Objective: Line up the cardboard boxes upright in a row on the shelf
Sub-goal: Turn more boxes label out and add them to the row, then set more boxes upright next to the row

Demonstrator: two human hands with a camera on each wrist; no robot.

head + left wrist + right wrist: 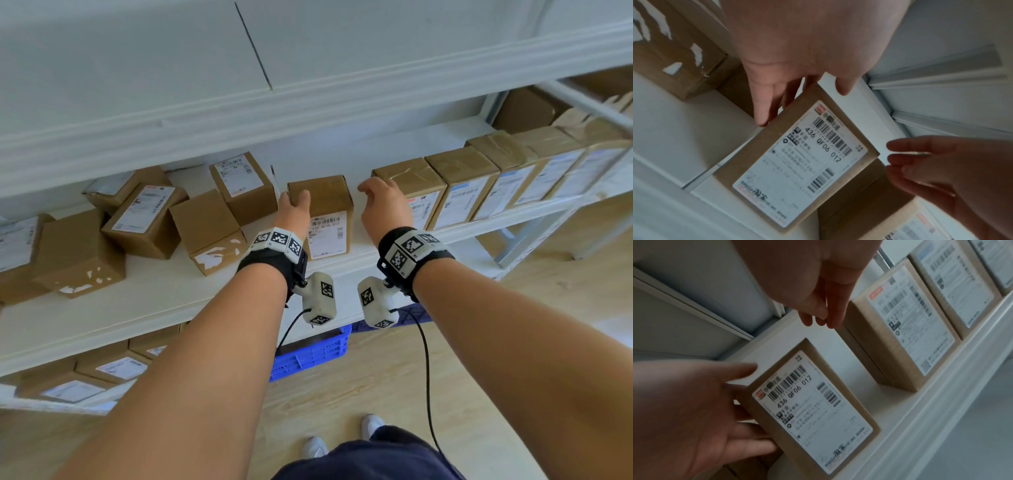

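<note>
A cardboard box [325, 197] [797, 162] [813, 410] with a white shipping label stands upright near the front of the white shelf [171, 294]. My left hand [295, 205] [789, 91] [715, 402] lies with straight fingers along its left side, thumb stretched over the top edge. A gap of bare shelf separates it from a row of upright labelled boxes [479, 171] running to the right. My right hand [380, 202] [822, 305] [920, 162] hovers in that gap with relaxed fingers by the top left corner of the row's nearest box [418, 181] [900, 331], holding nothing.
Several more boxes [144, 219] lie jumbled and tilted on the shelf's left part. The upper shelf board [308, 102] hangs low over the boxes. Below are further boxes [113, 366] on a lower shelf and a blue crate [308, 353] on the wooden floor.
</note>
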